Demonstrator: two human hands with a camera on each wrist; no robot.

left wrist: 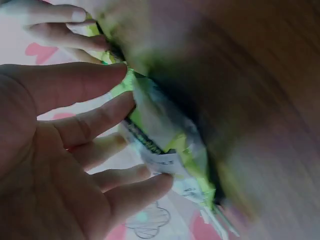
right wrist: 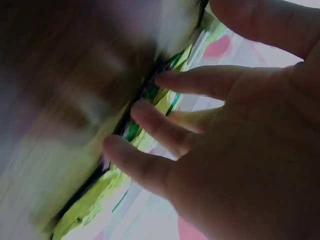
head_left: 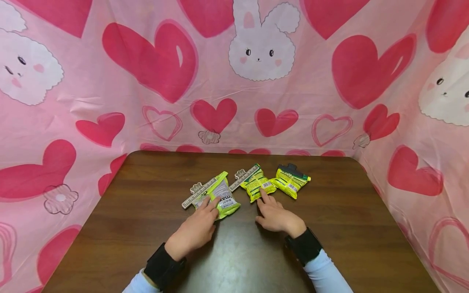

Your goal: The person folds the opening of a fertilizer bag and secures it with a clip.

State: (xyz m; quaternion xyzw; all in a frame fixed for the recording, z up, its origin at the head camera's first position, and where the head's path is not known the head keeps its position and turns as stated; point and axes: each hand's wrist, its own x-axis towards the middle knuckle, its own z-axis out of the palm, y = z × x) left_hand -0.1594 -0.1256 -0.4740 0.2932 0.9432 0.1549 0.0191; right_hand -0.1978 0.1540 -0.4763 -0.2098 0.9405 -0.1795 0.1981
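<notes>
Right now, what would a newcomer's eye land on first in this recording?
Three small yellow-green snack packets lie in a row at the middle of the dark wooden table, each sealed with a clip: the left packet, the middle packet and the right packet. The left hand touches the left packet, the right hand the middle one. A pink cloth with hearts and rabbits hangs behind.

Your left hand fills the near side, palm open and fingers stretched out almost straight. Their tips rest against a crinkled yellow-green plastic snack packet with a white printed label, which lies just beyond them on the dark brown wooden tabletop. Above your uppermost finger, blurred fingers of your other hand touch the packet's far end.
</notes>
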